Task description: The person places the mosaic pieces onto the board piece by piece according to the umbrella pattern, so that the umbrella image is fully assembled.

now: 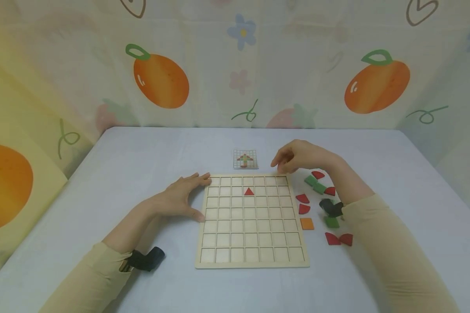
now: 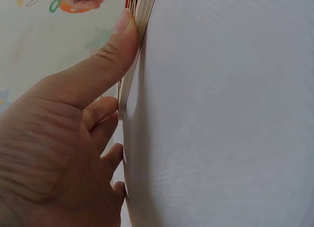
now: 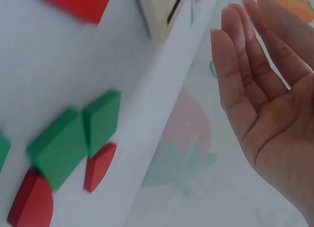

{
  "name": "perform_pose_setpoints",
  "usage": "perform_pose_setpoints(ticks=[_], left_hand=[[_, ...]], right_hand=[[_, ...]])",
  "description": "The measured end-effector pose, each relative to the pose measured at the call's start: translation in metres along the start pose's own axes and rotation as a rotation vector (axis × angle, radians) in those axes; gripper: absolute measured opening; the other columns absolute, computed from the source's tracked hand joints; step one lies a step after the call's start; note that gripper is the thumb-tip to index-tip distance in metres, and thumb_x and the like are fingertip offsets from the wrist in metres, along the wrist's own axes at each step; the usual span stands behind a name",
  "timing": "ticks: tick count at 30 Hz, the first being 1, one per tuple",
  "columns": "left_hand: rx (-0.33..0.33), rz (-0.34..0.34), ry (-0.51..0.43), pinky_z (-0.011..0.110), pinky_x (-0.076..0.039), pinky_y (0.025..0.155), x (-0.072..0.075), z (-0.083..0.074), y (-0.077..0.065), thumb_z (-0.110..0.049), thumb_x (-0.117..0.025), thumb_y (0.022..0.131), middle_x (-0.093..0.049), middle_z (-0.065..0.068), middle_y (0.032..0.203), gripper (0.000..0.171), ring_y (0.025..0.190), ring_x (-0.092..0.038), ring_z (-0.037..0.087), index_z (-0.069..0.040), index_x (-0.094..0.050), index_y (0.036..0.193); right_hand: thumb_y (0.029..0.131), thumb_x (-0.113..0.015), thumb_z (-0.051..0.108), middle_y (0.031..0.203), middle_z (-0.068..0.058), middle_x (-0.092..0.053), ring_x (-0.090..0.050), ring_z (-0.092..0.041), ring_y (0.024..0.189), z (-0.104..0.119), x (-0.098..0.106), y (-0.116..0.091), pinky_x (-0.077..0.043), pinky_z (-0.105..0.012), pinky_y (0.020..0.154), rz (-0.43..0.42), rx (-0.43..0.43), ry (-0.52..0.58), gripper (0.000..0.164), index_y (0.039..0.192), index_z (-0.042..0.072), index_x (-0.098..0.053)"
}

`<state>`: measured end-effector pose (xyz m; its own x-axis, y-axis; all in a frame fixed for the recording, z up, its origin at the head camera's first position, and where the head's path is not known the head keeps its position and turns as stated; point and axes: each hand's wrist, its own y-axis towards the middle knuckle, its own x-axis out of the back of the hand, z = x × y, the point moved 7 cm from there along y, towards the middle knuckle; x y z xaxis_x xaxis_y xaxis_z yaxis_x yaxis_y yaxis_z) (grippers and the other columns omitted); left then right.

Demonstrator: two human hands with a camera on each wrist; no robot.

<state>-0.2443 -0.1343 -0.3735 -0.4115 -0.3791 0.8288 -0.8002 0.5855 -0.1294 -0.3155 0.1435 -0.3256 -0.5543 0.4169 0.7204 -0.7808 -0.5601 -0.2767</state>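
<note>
A wooden grid board (image 1: 251,264) lies flat on the white table, with one red triangle tile (image 1: 249,191) in a cell near its far side. My left hand (image 1: 179,196) touches the board's left edge, thumb and fingers spread apart; the left wrist view shows its thumb (image 2: 105,58) against the side of the frame. Near the far right corner, my right hand (image 1: 299,155) is raised with loosely bent fingers. In the right wrist view its palm (image 3: 287,124) faces the camera, and no tile shows in it. Beyond the board lies a small pattern card (image 1: 245,159) with a tree-like figure.
Right of the board lie several loose tiles: an orange square tile (image 1: 307,224), green tiles such as the green tile (image 1: 331,222), and red rounded tiles such as the red tile (image 1: 303,198). Some sit under the right forearm. A fruit-printed curtain (image 1: 297,87) hangs behind the table.
</note>
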Motion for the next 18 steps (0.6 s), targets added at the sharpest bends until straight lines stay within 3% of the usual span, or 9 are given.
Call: perform_pose_setpoints(ticks=[8,18], left_hand=[[0.01,0.003,0.001,0.053,-0.006,0.113,0.0,0.001,0.0,-0.05,-0.08,0.06,-0.018,0.0,0.154,0.104,0.142,-0.01,0.03,-0.01,-0.032,0.143],[0.01,0.007,0.006,0.052,-0.006,0.113,-0.001,0.001,0.0,-0.051,-0.079,0.061,-0.018,0.0,0.154,0.104,0.142,-0.01,0.029,-0.01,-0.031,0.144]], right_hand=[[0.084,-0.066,0.02,0.087,-0.005,-0.063,-0.058,-0.02,0.078,-0.042,0.017,-0.016,-0.05,-0.03,0.073,-0.056,-0.066,-0.03,0.024,0.106,0.011,-0.068],[0.084,-0.066,0.024,0.09,-0.004,-0.064,-0.057,-0.021,0.084,-0.089,0.033,-0.038,-0.051,-0.034,0.078,-0.101,-0.21,-0.054,0.027,0.108,0.012,-0.066]])
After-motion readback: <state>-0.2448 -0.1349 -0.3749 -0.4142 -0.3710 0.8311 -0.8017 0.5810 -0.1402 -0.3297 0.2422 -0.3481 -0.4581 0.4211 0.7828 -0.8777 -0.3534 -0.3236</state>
